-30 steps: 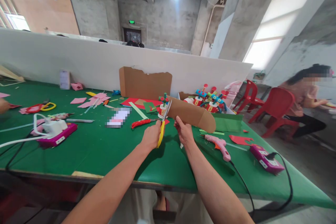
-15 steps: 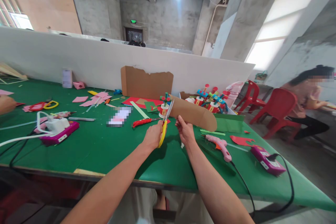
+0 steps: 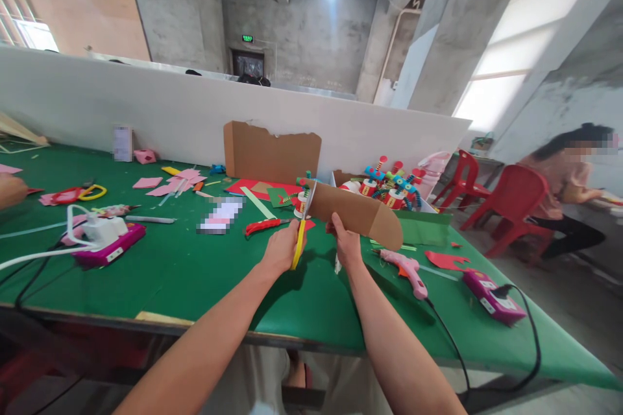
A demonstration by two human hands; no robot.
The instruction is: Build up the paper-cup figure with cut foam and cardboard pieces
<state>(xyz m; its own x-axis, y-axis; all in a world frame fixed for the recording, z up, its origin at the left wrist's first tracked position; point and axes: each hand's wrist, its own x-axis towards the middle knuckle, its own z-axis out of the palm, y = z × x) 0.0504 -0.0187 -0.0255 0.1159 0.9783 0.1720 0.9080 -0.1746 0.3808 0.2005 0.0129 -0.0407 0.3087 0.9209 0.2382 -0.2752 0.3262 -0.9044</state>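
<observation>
My left hand (image 3: 282,248) is closed around the yellow handles of a pair of scissors (image 3: 298,243), whose blades point up and away. My right hand (image 3: 346,243) pinches the lower edge of a brown cardboard piece (image 3: 353,209) with a rounded right end and a crease across it. The blades meet the cardboard's left end; whether they are cutting into it I cannot tell. Just behind the scissors stands a small red-and-white figure (image 3: 300,203), partly hidden by them. A red-handled cutter (image 3: 263,227) lies left of my left hand.
A pink glue gun (image 3: 406,269) and a purple power strip (image 3: 494,298) lie to the right, their cords trailing. Another power strip (image 3: 111,246) sits left. Several colourful figures (image 3: 384,185) stand behind the cardboard. Another person's hand (image 3: 12,191) is at far left; a person sits at right.
The scissors and my left hand have shifted slightly left. The cardboard has also moved a little left and tilted, and its crease now shows clearly.
</observation>
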